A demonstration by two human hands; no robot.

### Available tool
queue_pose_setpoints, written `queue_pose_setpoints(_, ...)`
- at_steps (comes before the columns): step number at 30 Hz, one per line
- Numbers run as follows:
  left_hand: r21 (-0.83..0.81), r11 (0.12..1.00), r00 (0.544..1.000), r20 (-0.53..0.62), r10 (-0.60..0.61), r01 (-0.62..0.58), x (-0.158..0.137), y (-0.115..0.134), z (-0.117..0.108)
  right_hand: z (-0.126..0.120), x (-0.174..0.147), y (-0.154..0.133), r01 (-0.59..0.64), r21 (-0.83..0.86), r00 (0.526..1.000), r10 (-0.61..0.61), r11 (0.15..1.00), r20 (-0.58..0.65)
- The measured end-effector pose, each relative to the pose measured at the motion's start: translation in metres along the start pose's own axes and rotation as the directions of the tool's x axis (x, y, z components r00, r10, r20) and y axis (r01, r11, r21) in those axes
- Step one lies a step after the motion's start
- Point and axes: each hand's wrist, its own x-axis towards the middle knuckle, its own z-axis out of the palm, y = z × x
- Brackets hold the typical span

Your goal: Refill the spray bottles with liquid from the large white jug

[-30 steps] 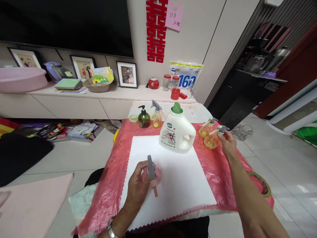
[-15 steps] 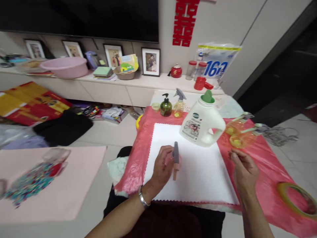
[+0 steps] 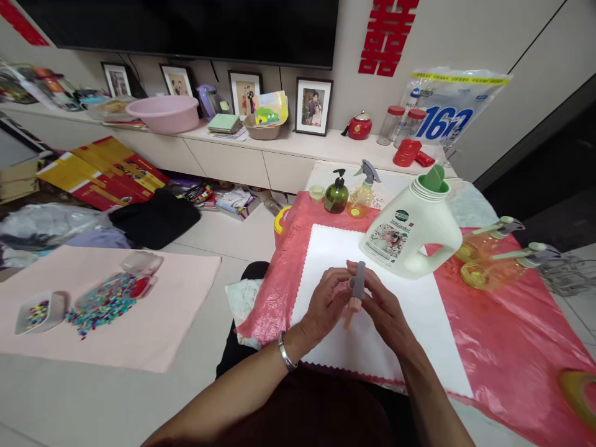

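Note:
Over the white scallop-edged mat (image 3: 326, 248), a trigger sprayer (image 3: 358, 282) with a grey top and peach nozzle and trigger is seen from above. My left hand (image 3: 326, 301) is closed around its left side. My right hand (image 3: 386, 310) curls in against the other side, fingers bent at the top. The hands hide whatever lies below the sprayer head. Just beyond them stands a big white detergent jug (image 3: 410, 233), a green scoop-like piece (image 3: 434, 178) tilted in its mouth.
A green pump bottle (image 3: 336, 195) and a yellowish spray bottle (image 3: 362, 192) stand at the back. Two more spray bottles (image 3: 488, 270) lean at right on the red plastic sheet (image 3: 493, 335). A tape roll (image 3: 577, 394) lies near the right edge. Colourful beads (image 3: 102, 304) cover a pink board at left.
My right hand has come in from the right side to the sprayer in my left hand. The view has turned left, shifting the scene rightward.

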Motion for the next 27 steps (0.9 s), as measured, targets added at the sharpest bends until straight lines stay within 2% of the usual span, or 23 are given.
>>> queue_pose_setpoints(3,-0.052,0.998,0.999,0.025,-0.043,0.045,0.0,-0.003,-0.003,0.0,0.002,0.002,0.015,0.02,1.0,-0.015,1.0,-0.009)
queue_pose_setpoints(6,-0.051,0.999,0.999,0.038,0.012,-0.01,-0.002,-0.007,-0.005,0.003,0.003,0.004,0.046,0.032,0.998,-0.044,0.998,-0.054)
queue_pose_setpoints(10,0.103,0.982,0.985,0.094,0.146,-0.155,-0.004,-0.013,-0.005,0.014,0.0,0.009,0.07,0.035,0.98,-0.062,0.997,-0.189)
queue_pose_setpoints(13,0.208,0.961,0.979,0.129,0.156,-0.181,-0.004,-0.015,-0.004,0.025,-0.004,0.011,0.06,0.016,0.953,-0.053,0.998,-0.299)
queue_pose_setpoints(17,0.256,0.952,0.982,0.13,0.136,-0.166,-0.003,-0.015,-0.001,0.037,-0.007,0.005,0.008,-0.057,0.908,-0.031,0.998,-0.417)
queue_pose_setpoints(23,0.231,0.968,0.993,0.091,0.075,-0.094,-0.008,-0.019,-0.003,0.052,-0.007,0.0,-0.06,-0.124,0.834,-0.018,0.99,-0.551)
queue_pose_setpoints(25,0.227,0.971,0.994,0.088,0.059,-0.078,-0.007,-0.021,-0.005,0.054,-0.008,0.002,-0.076,-0.12,0.826,-0.005,0.99,-0.564)
queue_pose_setpoints(27,0.221,0.974,0.995,0.089,0.039,-0.058,-0.005,-0.02,-0.005,0.051,-0.008,0.001,-0.091,-0.113,0.849,0.017,0.989,-0.529)
